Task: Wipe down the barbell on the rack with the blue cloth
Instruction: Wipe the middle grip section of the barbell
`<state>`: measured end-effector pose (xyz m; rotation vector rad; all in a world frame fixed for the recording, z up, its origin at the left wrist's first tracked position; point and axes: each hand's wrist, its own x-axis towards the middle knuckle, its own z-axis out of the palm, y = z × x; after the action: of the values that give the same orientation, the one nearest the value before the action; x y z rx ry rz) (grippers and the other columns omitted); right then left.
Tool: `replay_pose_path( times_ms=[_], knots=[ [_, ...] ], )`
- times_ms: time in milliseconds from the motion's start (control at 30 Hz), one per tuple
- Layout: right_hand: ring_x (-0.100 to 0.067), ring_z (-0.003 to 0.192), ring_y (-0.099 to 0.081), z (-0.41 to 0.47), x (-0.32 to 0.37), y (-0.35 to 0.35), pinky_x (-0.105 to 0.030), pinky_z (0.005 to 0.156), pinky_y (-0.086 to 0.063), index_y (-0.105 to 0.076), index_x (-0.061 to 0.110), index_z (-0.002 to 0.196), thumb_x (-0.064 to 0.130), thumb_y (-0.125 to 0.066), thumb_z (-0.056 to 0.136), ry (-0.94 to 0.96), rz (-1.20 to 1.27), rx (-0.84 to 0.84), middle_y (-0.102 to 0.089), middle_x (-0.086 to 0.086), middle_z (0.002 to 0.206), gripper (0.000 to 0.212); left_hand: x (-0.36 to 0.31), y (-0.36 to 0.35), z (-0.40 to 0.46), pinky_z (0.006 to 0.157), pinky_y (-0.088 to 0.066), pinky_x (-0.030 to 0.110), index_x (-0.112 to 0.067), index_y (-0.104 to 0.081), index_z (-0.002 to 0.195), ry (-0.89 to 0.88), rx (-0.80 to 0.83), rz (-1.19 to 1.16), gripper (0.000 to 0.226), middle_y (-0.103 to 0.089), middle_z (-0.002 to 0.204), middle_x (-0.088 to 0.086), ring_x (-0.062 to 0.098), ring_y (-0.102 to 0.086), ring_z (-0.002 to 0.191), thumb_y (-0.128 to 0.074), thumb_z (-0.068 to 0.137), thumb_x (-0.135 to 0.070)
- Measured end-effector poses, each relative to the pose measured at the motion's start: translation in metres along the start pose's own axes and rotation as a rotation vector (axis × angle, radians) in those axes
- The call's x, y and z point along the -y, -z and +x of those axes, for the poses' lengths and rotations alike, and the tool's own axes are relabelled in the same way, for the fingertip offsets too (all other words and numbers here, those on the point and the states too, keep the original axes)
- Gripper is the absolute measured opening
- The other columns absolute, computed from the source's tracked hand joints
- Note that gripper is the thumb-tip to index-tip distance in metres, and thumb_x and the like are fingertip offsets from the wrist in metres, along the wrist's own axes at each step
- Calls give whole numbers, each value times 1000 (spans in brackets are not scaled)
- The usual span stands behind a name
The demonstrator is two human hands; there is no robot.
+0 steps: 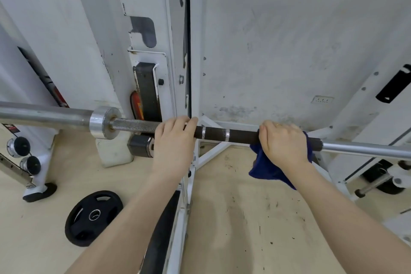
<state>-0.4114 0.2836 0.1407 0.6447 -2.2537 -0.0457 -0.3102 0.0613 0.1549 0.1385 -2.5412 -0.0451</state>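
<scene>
Fingers of the right hand [283, 142] curl over the blue cloth [270, 168], gripping it around the barbell [233, 134] right of frame centre; cloth hangs beneath. Left hand [172, 138] fingers wrap the bare bar at centre. Both forearms reach up from the lower edge.

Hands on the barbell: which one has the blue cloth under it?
The right hand: the blue cloth hangs from under it on the barbell. The left hand holds the bar bare.
</scene>
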Motion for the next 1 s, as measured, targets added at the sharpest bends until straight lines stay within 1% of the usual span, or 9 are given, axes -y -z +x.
replay_pose_path(
  times_ms=[133, 200, 300, 367, 533, 667, 867, 933, 1000],
  knots=[
    [-20, 32, -39, 4, 10, 5, -22, 45, -21, -50, 11, 54, -2, -69, 62, 37, -95, 27, -43, 0, 40, 24, -4, -4, 2, 71, -48, 36, -15, -66, 81, -34, -6, -40, 34, -64, 77, 1, 25, -62, 73, -84, 53, -6],
    [-19, 34, -42, 6, 18, 4, -21, 45, -25, -52, 11, 55, 0, -77, 57, 22, -59, 34, -46, 0, 41, 27, -2, -5, 3, 69, -48, 36, -14, -66, 79, -37, -6, -53, 32, -62, 74, 2, 26, -60, 70, -84, 54, -7],
    [-18, 38, -44, 12, 38, 2, -22, 47, -34, -51, 13, 56, 7, -56, 77, 19, 37, -23, -47, 2, 44, 22, 1, -6, 4, 68, -48, 37, -13, -67, 81, -43, 14, -76, 33, -62, 74, 3, 26, -60, 69, -85, 54, -8],
    [-18, 40, -44, 19, 55, 0, -24, 49, -33, -51, 14, 58, 14, -40, 83, 26, 105, -22, -47, 2, 47, 27, 2, -6, 4, 69, -49, 39, -13, -67, 84, -42, 41, -81, 36, -63, 76, 4, 27, -61, 71, -85, 54, -6],
    [-19, 44, -50, 31, 85, -1, -26, 50, -37, -57, 13, 66, 25, -34, 90, 22, 253, 10, -54, 1, 52, 36, 0, 0, 6, 71, -48, 43, -11, -67, 88, -15, 119, -80, 31, -64, 80, 6, 30, -61, 76, -81, 61, -6],
    [-20, 44, -53, 18, 50, 7, -24, 51, -40, -56, 15, 65, 38, -33, 88, 69, 267, 56, -56, 3, 50, 40, -15, 7, 10, 83, -44, 46, -9, -65, 103, 15, 143, -103, 32, -65, 98, 9, 33, -59, 95, -74, 72, -14],
    [-27, 47, -55, -9, -36, 13, -31, 52, -42, -52, 11, 69, 51, -26, 87, -37, 160, 244, -57, -4, 54, 51, -66, 6, 17, 96, -33, 41, -13, -59, 117, -44, 175, -209, 34, -58, 119, 4, 28, -49, 115, -61, 85, -23],
    [-29, 61, -60, -20, -65, 19, -35, 63, -44, -56, 11, 82, 59, -22, 85, -49, 157, 315, -63, -4, 68, 58, -79, -1, 17, 97, -29, 36, -17, -54, 122, -61, 206, -215, 34, -54, 122, 0, 24, -46, 115, -56, 89, -27],
    [-26, 87, -61, -27, -90, 29, -37, 80, -43, -54, 15, 111, 69, -26, 78, -43, 278, 512, -65, -2, 98, 69, -90, -7, 16, 96, -30, 36, -17, -55, 119, -72, 230, -198, 33, -55, 119, 1, 25, -48, 112, -57, 88, -26]
  ],
)
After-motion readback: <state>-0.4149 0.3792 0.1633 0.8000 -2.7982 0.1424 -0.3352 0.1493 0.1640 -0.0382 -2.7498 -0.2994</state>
